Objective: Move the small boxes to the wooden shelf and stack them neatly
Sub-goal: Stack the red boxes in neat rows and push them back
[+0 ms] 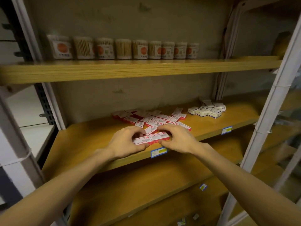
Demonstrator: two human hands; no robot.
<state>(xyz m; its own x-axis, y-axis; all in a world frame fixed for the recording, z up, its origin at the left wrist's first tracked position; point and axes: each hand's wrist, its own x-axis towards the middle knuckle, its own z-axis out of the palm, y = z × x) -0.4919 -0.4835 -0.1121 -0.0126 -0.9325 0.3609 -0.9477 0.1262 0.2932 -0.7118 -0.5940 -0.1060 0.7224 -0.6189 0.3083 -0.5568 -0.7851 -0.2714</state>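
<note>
While both forearms reach in from the bottom of the view, the left hand [126,141] and the right hand [176,137] meet near the front edge of the wooden shelf [84,142]. Between them lie 2 red-and-white boxes [150,139], set end to end so that their short ends touch. The left hand's grip is pinched on the left box, thumb at its near side and curled fingers over its far side. The right hand's grip pinches the right box the same way, thumb below and fingers arched over the top.

Just behind the hands, a loose pile of red-and-white boxes [154,119] sprawls across the middle of the same shelf, lying at mixed angles, some overlapping. Farther right and toward the back, well apart from that pile, sits a cluster of white boxes [207,109] with dark printed bands, partly stacked.

A blue-and-yellow price tag [158,152] is fixed to the shelf's front edge directly below the hands, and a second tag [226,130] sits on the edge farther right.

On the upper shelf [130,69], a row of 9 clear tubs of wooden sticks [123,48] stands upright along the back, several with orange labels. White metal uprights [268,101] frame the unit on both sides.
</note>
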